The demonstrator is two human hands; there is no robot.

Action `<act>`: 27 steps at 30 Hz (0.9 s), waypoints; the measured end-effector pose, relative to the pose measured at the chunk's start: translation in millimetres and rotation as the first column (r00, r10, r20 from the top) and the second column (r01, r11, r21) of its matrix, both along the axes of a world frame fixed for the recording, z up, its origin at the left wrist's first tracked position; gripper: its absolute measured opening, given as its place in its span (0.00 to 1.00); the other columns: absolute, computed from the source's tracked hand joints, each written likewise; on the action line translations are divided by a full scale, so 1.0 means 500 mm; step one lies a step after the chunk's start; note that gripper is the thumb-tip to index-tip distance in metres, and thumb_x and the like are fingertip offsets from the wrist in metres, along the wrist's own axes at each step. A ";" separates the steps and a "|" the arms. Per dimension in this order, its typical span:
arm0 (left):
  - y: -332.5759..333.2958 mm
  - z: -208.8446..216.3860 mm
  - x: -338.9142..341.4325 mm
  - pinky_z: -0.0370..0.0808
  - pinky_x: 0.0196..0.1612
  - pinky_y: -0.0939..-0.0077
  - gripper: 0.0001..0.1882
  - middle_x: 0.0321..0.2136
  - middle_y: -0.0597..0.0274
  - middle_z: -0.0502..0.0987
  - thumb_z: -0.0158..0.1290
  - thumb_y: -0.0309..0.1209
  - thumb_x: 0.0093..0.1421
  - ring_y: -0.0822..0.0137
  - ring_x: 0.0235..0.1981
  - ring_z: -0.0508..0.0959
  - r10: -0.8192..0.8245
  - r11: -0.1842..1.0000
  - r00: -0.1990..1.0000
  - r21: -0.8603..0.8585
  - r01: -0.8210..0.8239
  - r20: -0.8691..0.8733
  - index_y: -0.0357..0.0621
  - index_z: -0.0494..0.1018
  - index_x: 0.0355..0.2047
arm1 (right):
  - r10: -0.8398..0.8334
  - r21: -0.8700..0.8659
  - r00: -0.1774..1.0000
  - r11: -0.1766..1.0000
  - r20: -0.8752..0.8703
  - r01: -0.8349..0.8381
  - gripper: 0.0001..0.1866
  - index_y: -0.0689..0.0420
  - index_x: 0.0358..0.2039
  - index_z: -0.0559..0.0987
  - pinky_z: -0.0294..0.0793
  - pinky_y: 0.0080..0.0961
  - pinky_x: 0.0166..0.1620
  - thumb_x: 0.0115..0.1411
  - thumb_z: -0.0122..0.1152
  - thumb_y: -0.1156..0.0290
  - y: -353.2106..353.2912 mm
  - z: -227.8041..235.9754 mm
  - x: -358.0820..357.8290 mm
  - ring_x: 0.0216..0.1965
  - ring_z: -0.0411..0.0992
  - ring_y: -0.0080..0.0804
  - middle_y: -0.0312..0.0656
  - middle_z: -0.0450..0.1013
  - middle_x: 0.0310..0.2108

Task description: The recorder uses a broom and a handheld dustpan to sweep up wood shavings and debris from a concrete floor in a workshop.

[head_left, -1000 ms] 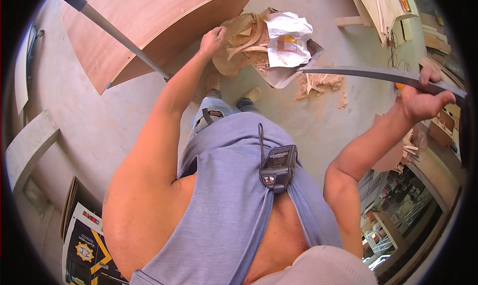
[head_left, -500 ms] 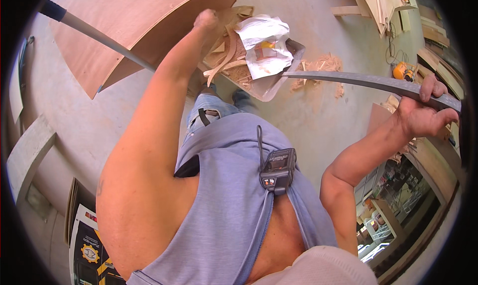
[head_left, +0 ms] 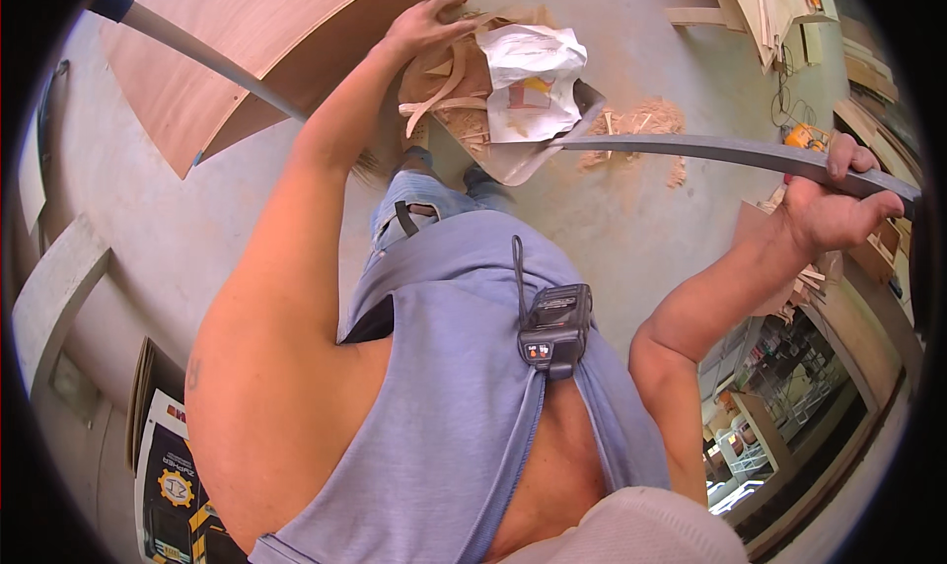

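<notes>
My right hand (head_left: 837, 201) is closed round the long grey handle (head_left: 700, 150) of a dustpan (head_left: 528, 162), whose pan hangs above the floor in front of my legs. Wood shavings and curved wood strips (head_left: 449, 86) fill the pan, with a crumpled white paper sack (head_left: 533, 91) on top. My left hand (head_left: 430, 27) reaches to the pan's far left, fingers apart beside the strips; I see nothing held in it. Behind my left forearm runs a pale pole (head_left: 207, 61) with a dark blue end, and some bristles show below the forearm.
A large curved plywood panel (head_left: 247, 51) stands at the far left. Sawdust and shavings (head_left: 641, 135) lie on the floor right of the pan. Farther right are a yellow power tool (head_left: 806, 137) with a cord and stacked wood pieces. A printed box (head_left: 173, 485) sits at lower left.
My left hand has gone from closed to spread fingers and shifted slightly right and up. The pan has moved slightly right and up; my right hand keeps its grip.
</notes>
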State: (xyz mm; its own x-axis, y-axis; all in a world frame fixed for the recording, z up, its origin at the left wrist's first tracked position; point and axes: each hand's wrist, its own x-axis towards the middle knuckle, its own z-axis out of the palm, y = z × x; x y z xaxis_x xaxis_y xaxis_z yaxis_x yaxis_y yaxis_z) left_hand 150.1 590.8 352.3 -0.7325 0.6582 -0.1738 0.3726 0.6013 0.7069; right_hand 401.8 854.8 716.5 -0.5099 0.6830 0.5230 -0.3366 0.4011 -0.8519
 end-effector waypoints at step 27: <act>-0.131 -0.105 0.235 0.72 0.38 0.60 0.15 0.32 0.48 0.76 0.43 0.43 0.61 0.48 0.35 0.76 0.476 0.818 0.864 0.278 -0.504 0.164 0.56 0.69 0.46 | 0.139 0.206 0.971 0.962 0.195 -0.179 0.27 0.56 0.21 0.67 0.56 0.20 0.25 0.60 0.43 0.44 -0.216 -0.040 -0.177 0.18 0.57 0.24 0.38 0.63 0.16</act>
State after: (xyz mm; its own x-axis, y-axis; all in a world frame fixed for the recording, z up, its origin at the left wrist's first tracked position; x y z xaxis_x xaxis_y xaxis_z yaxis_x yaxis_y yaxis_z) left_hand 267.5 525.3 299.9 -0.9641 0.2455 -0.1017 0.0176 0.4410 0.8973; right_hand 313.3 746.8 696.4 -0.7006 0.4630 0.5429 -0.2635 0.5392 -0.7999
